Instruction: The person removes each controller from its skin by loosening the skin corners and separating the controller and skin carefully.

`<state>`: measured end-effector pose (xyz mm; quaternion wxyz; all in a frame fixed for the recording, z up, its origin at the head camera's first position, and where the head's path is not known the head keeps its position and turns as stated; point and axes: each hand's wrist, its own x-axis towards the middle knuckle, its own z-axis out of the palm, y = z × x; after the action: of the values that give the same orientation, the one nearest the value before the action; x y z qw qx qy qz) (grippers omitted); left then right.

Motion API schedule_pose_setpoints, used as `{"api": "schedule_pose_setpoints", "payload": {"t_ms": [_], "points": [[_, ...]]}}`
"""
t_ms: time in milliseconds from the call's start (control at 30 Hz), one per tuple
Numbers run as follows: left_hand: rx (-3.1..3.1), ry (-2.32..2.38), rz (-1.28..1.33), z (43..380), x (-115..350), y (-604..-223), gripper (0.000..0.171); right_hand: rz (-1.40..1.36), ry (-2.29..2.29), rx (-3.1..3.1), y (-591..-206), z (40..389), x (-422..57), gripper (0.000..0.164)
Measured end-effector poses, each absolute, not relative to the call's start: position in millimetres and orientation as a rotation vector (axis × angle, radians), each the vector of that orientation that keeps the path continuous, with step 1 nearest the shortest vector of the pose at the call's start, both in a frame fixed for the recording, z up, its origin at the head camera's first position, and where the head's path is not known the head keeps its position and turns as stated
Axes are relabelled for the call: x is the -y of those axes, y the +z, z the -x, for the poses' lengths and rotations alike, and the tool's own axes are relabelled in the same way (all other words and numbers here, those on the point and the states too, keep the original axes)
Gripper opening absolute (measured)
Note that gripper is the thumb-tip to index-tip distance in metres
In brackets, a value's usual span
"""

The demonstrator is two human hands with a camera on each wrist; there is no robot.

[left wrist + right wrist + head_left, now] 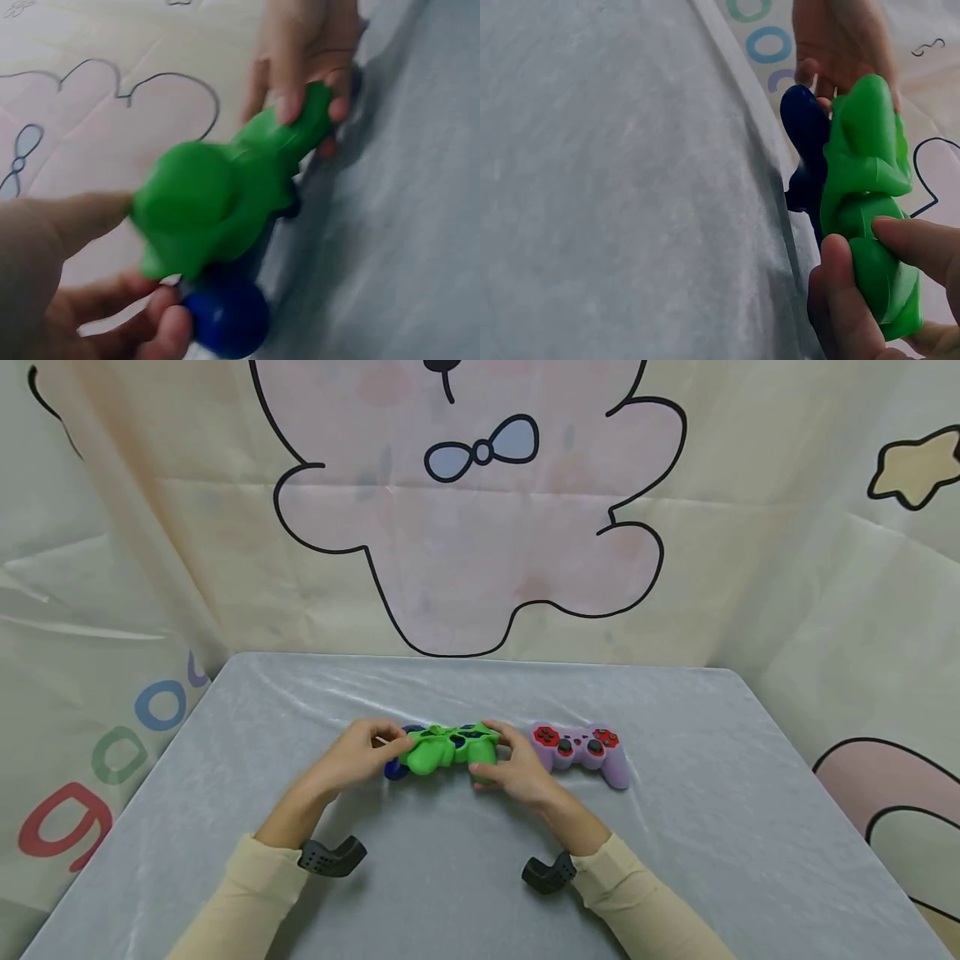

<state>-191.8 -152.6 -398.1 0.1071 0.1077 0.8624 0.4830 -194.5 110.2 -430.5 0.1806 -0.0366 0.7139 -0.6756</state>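
Observation:
A green rubbery controller cover sits partly over a blue game controller, in front of me. One rounded blue grip sticks out below the cover in the left wrist view. My left hand pinches the cover's left edge, thumb on the green and fingertips beside the blue grip. With thumb and fingers my right hand grips the cover's right handle. Much of the controller is hidden under the cover. Right beside my right hand is a purple controller with red button areas, lying face up.
A grey cloth covers the table. Behind it hangs a cream curtain with cartoon drawings, and more printed fabric closes both sides. Black curved devices are worn on both wrists.

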Motion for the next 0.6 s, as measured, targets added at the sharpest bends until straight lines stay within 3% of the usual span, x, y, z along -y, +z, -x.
{"api": "schedule_pose_setpoints", "payload": {"t_ms": [200,367,600], "points": [[-2.599,1.531,-0.162,192.2,137.5,-406.1,0.037,0.209,-1.845,-2.111,-434.7,193.1,-111.0,0.081],[-2.545,1.618,-0.119,191.4,135.0,-411.5,0.025,0.260,-1.777,-2.188,-437.8,193.4,-110.5,0.080],[-2.308,1.797,-0.301,190.2,133.1,-408.3,0.018,0.247,-1.755,-2.224,-437.5,194.6,-110.6,0.079]]}}
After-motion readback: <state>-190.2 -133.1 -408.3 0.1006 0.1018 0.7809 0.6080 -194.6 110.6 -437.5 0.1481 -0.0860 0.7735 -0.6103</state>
